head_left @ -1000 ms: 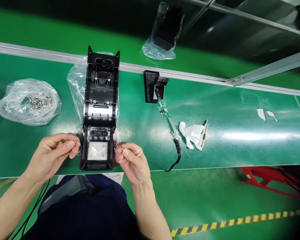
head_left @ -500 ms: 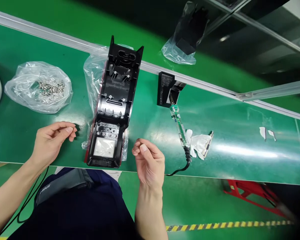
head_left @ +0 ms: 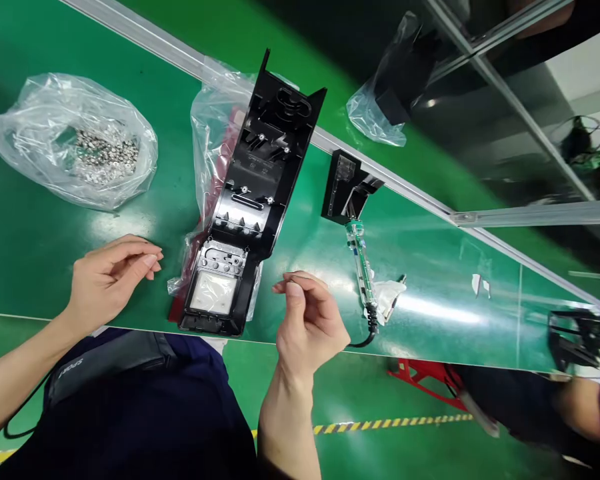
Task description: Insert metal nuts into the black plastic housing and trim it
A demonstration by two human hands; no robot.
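Observation:
A black plastic housing lies on its back between my hands, its ribbed inside and several small metal inserts facing up. A clear window fills its near end. My left hand hovers left of that end, thumb pressed to the fingertips. My right hand is raised on the other side, also pinched, apart from the housing. Anything in either pinch is too small or hidden to make out. Left of the housing, an open clear bag holds many small metal parts.
A soldering iron rests in its black stand, beside a crumpled white wipe. Plastic wrap and a red sheet lie under the housing. A metal rail edges the bench. Part of another person shows at right.
My view has swung to the right, bringing another person into sight. My right hand has turned at the wrist; both hands stay pinched. The housing stays lying on the bench.

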